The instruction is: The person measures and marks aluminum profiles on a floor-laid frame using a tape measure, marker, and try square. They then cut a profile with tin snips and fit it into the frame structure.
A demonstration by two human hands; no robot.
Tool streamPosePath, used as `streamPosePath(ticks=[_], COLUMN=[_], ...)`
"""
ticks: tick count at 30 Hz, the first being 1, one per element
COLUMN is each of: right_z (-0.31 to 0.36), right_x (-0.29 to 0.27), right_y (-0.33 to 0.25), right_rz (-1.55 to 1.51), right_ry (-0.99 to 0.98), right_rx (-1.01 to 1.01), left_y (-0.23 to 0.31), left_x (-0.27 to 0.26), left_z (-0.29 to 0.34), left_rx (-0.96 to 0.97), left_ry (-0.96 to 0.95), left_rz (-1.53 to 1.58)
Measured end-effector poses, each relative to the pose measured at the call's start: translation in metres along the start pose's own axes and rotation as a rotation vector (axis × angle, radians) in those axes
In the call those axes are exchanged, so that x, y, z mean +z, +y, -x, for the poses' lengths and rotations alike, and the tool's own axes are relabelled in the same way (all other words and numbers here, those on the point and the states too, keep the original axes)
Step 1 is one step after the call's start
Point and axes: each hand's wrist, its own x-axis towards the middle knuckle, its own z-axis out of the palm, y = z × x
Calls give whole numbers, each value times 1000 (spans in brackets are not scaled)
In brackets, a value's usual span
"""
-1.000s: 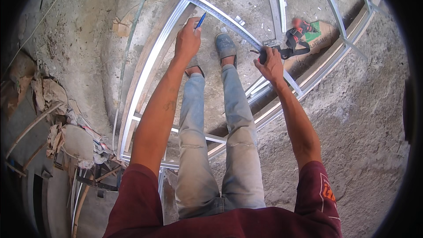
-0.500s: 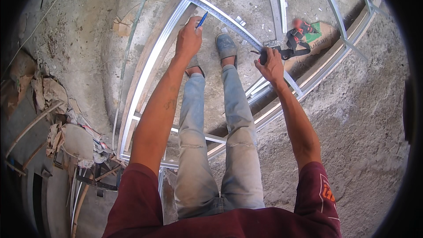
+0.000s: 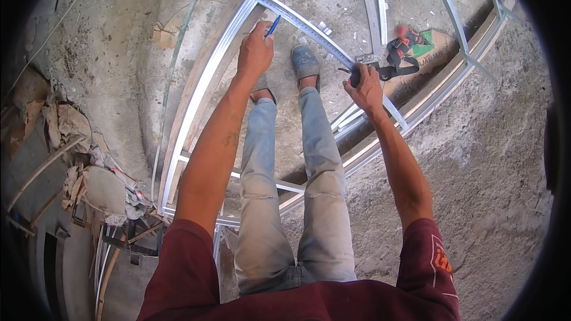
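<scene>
My left hand (image 3: 256, 52) is closed around a blue pen (image 3: 274, 24), its tip pointing up beside a metal crosspiece (image 3: 392, 111). With my right hand (image 3: 366, 88) I grip a dark tape measure (image 3: 355, 76); its case is partly hidden by my fingers. The tape's blade (image 3: 309, 30) appears drawn out along the crosspiece, reaching to the frame's long left rail (image 3: 221, 41). The pen tip is close to the blade; whether it touches cannot be made out.
My sandalled feet (image 3: 305, 61) stand inside the metal frame. Metal strips (image 3: 373, 24), scraps and a black-and-red strap (image 3: 402, 47) on cardboard (image 3: 439, 47) lie beyond my right hand. A timber and metal rail (image 3: 416, 116) runs along the right. Crumpled paper and sticks (image 3: 74, 125) lie at left.
</scene>
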Motion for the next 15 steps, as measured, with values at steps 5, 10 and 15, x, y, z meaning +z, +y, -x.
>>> streamPosePath(ticks=[5, 10, 15], right_z=[1, 0, -1], right_x=[1, 3, 0], right_y=[1, 2, -3], right_rz=[-7, -18, -38], right_ry=[10, 40, 19], right_rx=[-9, -47, -20], left_y=[-2, -11, -22], left_x=[2, 6, 4], left_z=[1, 1, 8], left_rx=[-4, 4, -12], left_ry=[4, 49, 34], left_rz=[-13, -49, -82])
